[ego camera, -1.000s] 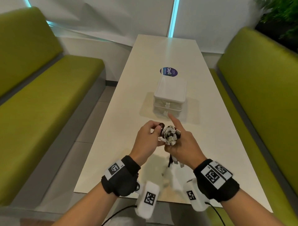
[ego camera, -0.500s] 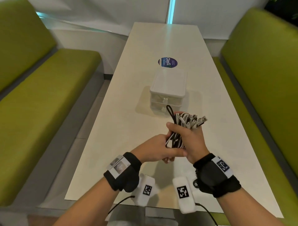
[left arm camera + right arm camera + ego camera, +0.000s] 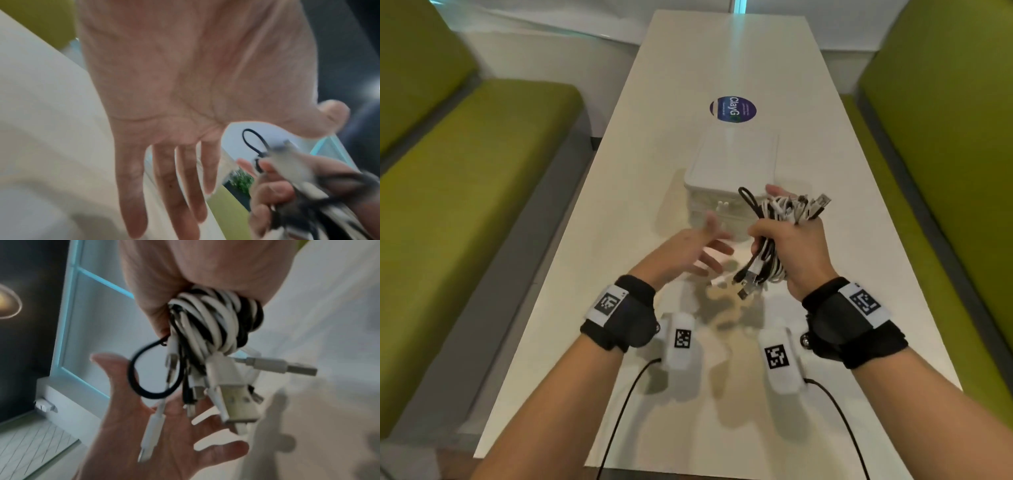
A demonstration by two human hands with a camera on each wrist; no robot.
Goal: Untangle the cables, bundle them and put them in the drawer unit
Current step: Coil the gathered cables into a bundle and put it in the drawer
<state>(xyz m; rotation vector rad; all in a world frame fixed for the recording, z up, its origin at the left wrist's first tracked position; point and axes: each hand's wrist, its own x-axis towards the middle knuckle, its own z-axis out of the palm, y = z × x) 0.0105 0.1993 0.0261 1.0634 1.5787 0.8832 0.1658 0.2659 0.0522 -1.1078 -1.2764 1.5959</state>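
Observation:
My right hand (image 3: pixel 787 240) grips a bundle of black and white cables (image 3: pixel 780 219) above the white table (image 3: pixel 619 178); plugs stick out above and below the fist. In the right wrist view the cable bundle (image 3: pixel 213 324) hangs from the fist with USB plugs dangling. My left hand (image 3: pixel 695 250) is open, fingers spread, just left of the bundle and not touching it; the left wrist view shows its flat palm (image 3: pixel 174 97). The white drawer unit (image 3: pixel 736 164) stands right behind both hands, its drawers closed.
A round blue sticker (image 3: pixel 732 109) lies on the table beyond the drawer unit. Green benches flank the table, one on the left (image 3: pixel 465 192) and one on the right (image 3: pixel 945 137). Bare tabletop lies near the front edge.
My left hand let go of the bundle and opened, moving left. The right hand keeps holding the cables, now raised closer to the drawer unit.

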